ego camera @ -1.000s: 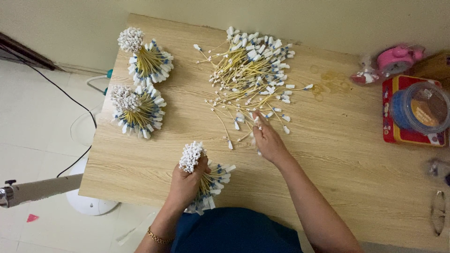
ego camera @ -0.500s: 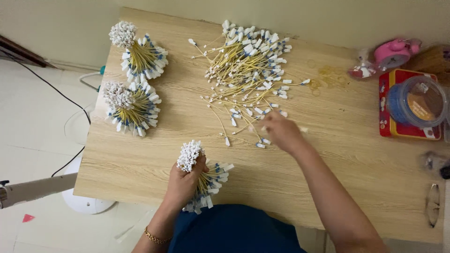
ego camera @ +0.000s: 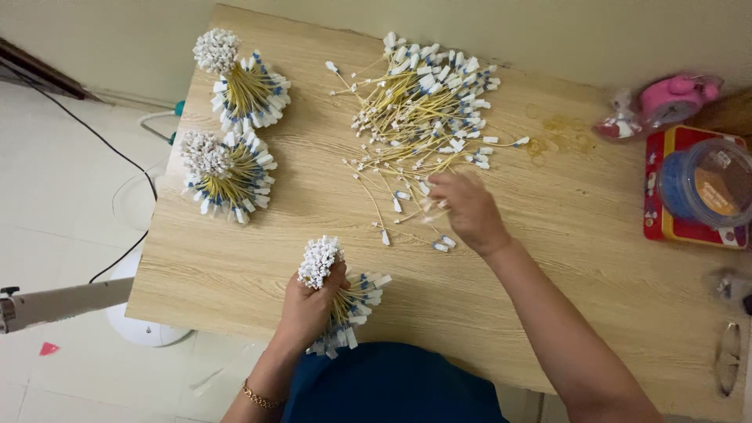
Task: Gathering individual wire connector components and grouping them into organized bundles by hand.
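My left hand point(ego camera: 308, 305) grips a bundle of thin yellow cables with white and blue end plugs point(ego camera: 345, 294) at the table's near edge. White connector heads stick up above my fist, and the other ends fan out below it. My right hand point(ego camera: 468, 210) rests palm down on the wooden table point(ego camera: 595, 258), its fingers on a few loose cables at the near edge of a big scattered pile of the same cables point(ego camera: 423, 110). I cannot tell whether its fingers pinch one.
Two finished cable bundles lie at the table's left side, one at the far corner point(ego camera: 241, 82) and one nearer point(ego camera: 225, 171). At the right stand a round blue-lidded container point(ego camera: 705, 184) on a red box and a pink object point(ego camera: 675, 95). Glasses point(ego camera: 728, 356) lie near the right edge.
My right hand has slid left and slightly farther, back into the near edge of the loose pile. My left hand keeps its hold on the bundle, almost still.
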